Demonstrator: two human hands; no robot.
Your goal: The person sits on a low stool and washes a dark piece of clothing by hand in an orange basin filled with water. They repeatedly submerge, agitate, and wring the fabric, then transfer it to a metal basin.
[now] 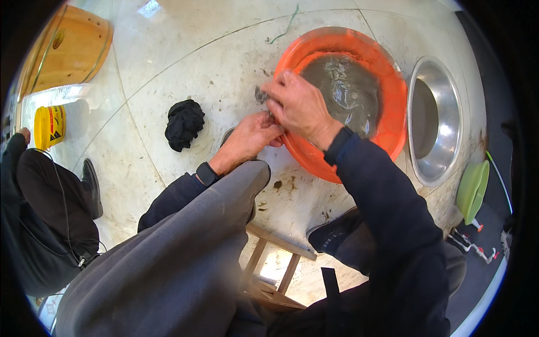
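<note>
My right hand [301, 107] is over the left rim of an orange plastic basin [389, 109] that holds murky grey water [345, 92]. Its fingers are curled by a small, dark, blurred thing [261, 94]; what that is, I cannot tell. Just below and left, my left hand [252, 135], with a black watch [207, 174] on its wrist, has its fingertips pinched together close to the basin's rim. Whether anything lies between them is hidden. A crumpled black cloth [184, 125] lies on the floor left of my left hand.
Right of the orange basin stands a metal basin [452, 122] with grey liquid, then a green plastic basin [467, 191]. A wooden tub [80, 46] and a yellow bucket [50, 126] stand at left, near another person's leg [50, 181]. A wooden stool [278, 242] is below me.
</note>
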